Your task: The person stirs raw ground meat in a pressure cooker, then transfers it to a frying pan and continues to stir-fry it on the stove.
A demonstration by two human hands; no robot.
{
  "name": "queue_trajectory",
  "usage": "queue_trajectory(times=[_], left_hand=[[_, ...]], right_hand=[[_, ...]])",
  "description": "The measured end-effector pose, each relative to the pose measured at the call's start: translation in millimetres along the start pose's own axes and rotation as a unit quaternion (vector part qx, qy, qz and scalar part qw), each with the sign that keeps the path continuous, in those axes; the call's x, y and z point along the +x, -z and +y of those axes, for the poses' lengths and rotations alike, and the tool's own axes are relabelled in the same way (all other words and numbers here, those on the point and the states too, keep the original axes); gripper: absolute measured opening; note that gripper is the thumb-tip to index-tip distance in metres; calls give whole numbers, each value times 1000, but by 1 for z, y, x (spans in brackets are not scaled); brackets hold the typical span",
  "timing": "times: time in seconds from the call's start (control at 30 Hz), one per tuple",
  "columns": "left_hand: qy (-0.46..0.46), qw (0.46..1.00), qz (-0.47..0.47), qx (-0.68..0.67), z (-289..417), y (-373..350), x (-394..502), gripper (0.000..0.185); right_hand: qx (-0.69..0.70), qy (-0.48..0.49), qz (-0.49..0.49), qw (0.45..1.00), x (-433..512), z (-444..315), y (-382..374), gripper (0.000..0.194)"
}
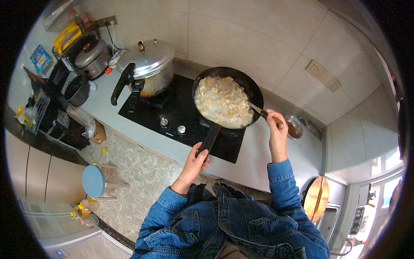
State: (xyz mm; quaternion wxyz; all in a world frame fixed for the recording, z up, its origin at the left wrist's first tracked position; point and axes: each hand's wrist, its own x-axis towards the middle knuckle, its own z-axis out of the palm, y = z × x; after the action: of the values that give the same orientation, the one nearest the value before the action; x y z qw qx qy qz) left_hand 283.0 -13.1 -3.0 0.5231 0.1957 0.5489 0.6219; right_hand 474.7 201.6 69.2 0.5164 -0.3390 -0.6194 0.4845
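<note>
A dark frying pan (pixel 255 87) stands over the right burner of the black gas cooktop (pixel 152 119). Pale, chunky food (pixel 223 100) in bubbling liquid fills most of it. My left hand (pixel 195 158) is wrapped round the pan's black handle (pixel 212 137). In my right hand (pixel 277 131) is a cooking utensil with a brown handle (pixel 275 121); its metal shaft reaches over the pan's right rim, and its working end is hidden in the food. A small metal bowl (pixel 299 128) with brown contents sits on the counter just right of that hand.
A large pressure cooker (pixel 155 61) occupies the left burner, its black handles jutting toward me. Further left are a rice cooker (pixel 93 58) and a dark pot (pixel 77 90). A round wooden lid (pixel 316 199) leans near the sink at right. A blue stool (pixel 93 181) stands on the floor.
</note>
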Motion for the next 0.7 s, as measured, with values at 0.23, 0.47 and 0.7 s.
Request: queue_trajectory(times=[0.23, 0.47, 0.7], left_hand=[[-1, 1000, -8, 6, 2, 0, -1, 50], [0, 1000, -13, 7, 3, 1, -1, 51], [7, 1000, -11, -11, 4, 0, -1, 49]], right_hand=[[-207, 151, -124, 959, -42, -50, -29, 9], [-271, 224, -229, 908, -74, -72, -30, 20], [-276, 219, -333, 875, -96, -80, -15, 24]])
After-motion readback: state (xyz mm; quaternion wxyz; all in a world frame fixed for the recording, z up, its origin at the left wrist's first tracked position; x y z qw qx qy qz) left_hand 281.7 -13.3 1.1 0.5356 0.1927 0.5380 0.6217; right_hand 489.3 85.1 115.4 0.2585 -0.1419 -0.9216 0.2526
